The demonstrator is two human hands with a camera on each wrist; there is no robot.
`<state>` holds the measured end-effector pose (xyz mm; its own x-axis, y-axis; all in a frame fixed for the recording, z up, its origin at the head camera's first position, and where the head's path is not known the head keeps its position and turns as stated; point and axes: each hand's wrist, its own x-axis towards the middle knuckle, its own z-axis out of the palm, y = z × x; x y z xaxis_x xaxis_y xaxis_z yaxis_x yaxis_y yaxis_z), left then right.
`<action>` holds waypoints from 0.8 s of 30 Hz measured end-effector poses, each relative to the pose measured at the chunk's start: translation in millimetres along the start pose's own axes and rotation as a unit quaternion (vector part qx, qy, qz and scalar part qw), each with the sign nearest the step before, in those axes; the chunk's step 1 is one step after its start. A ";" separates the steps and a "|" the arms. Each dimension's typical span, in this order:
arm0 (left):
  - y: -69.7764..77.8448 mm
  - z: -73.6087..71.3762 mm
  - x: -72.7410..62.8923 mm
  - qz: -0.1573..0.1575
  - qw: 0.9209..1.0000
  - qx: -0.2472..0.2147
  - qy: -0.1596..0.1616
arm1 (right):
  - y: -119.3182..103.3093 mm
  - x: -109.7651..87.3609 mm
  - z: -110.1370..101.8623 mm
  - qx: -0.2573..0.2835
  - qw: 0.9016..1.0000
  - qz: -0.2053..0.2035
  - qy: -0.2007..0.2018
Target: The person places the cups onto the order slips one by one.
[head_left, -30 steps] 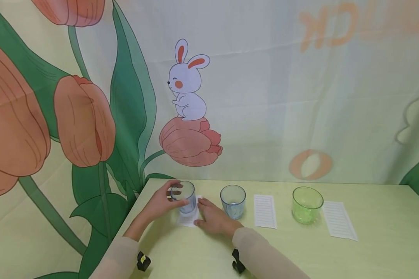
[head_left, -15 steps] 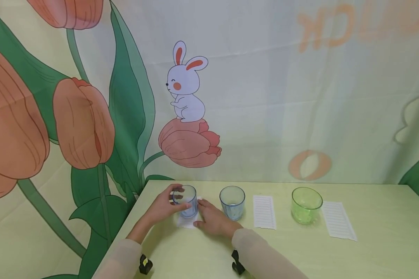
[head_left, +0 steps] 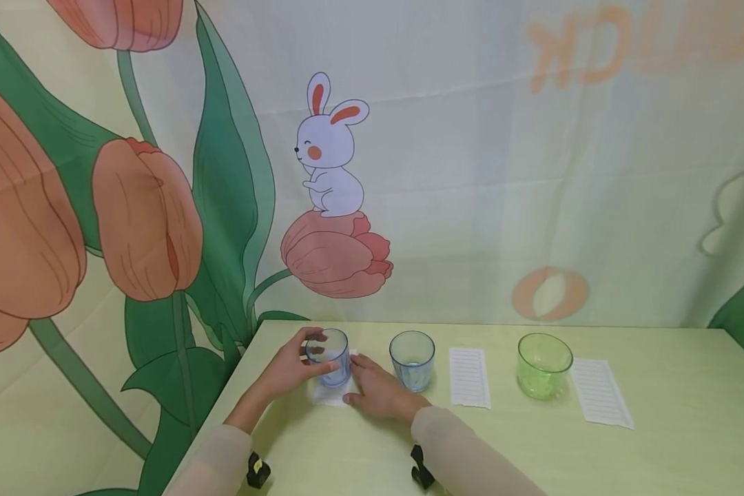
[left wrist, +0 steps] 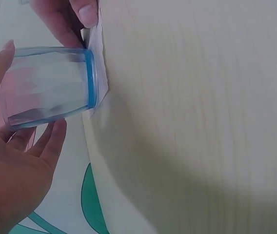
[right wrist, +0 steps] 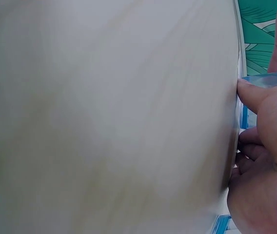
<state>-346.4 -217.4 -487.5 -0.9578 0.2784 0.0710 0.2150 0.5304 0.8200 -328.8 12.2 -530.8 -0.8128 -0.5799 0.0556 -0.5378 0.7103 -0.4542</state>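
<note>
My left hand grips a clear bluish drinking glass from its left side, thumb in front and fingers behind. In the left wrist view the glass stands upright with its base on a white paper slip. The near end of that paper shows in front of the glass in the head view; the rest is largely covered. My right hand rests low against the paper's right side, close to the glass. Its thumb and fingertips touch down at the paper's edge in the right wrist view.
A second bluish glass stands just right of my right hand. Further right come a lined paper slip, a green glass and another lined slip. A printed cloth hangs behind the pale table.
Over the first half second my left hand brought the glass slightly toward me and to the right over the paper. Since then both hands have stayed still.
</note>
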 end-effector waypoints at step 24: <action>0.3 1.1 -1.7 -0.005 1.000 -0.010 -0.001 | 2.7 2.3 3.0 -0.013 1.000 -0.002 -0.006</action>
<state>-344.6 -216.9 -488.0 -0.9596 0.2743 0.0621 0.2016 0.5169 0.8320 -331.5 11.6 -534.5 -0.8083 -0.5869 0.0472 -0.5466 0.7183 -0.4304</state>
